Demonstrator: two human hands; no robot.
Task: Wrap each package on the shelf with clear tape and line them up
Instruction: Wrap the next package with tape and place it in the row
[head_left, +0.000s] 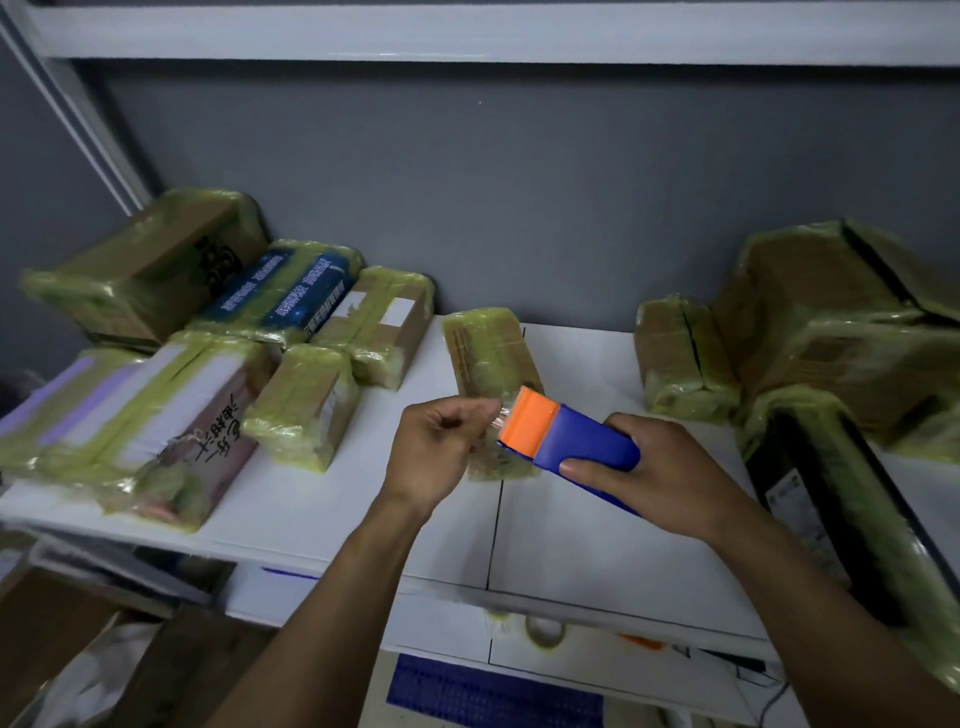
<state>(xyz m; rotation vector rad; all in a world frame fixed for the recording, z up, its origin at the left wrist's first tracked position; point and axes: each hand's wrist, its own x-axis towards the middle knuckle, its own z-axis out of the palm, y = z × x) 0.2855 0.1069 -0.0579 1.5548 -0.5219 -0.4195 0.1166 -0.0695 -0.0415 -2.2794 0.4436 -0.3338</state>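
wall: grey, dim | shelf board: white | upper shelf: white

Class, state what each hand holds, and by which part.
The right hand grips the tape dispenser by its blue body; the left hand pinches the clear tape end.

One view only. Head-worn wide-angle camera is looking forward and down, facing the grey back wall and sitting close over the white shelf board. Both forearms are filling the lower frame, with left hand and right hand sitting near centre. Upper shelf is bowing across the top under lens distortion.
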